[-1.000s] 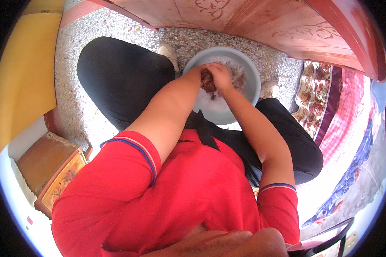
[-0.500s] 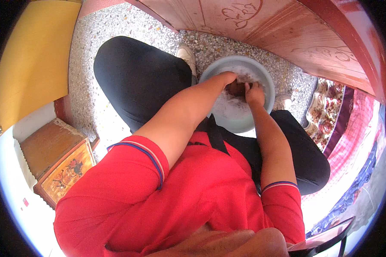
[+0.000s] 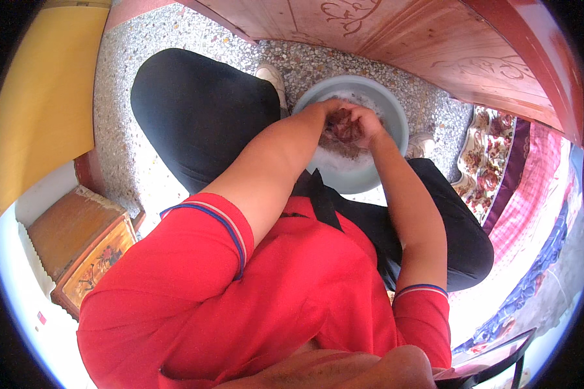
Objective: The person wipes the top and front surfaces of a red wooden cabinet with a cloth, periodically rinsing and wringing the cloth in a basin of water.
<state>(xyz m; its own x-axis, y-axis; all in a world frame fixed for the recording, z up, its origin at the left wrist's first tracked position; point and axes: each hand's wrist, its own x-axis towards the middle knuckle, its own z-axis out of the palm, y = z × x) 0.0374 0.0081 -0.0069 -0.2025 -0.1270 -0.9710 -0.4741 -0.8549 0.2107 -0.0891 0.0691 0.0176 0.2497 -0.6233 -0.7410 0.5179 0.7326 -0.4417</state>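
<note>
A pale blue-grey round basin stands on the floor between my feet, with white suds and cloudy water in it. Over the water, my two hands meet around a wet, bunched-up brown cloth; its exact kind does not show. My left hand closes on the cloth's far left side, its fingers partly hidden. From the right, my right hand curls over the same bundle, close to the left fingers.
A reddish wooden panel with carved patterns rises just beyond the basin. Floral fabric hangs at the right. On the left are a yellow panel and a small painted wooden cabinet. Speckled stone floor lies around.
My hands have drawn together and gathered the brown cloth into a lifted bundle. The right hand has moved left and turned over it. The whole view has shifted slightly.
</note>
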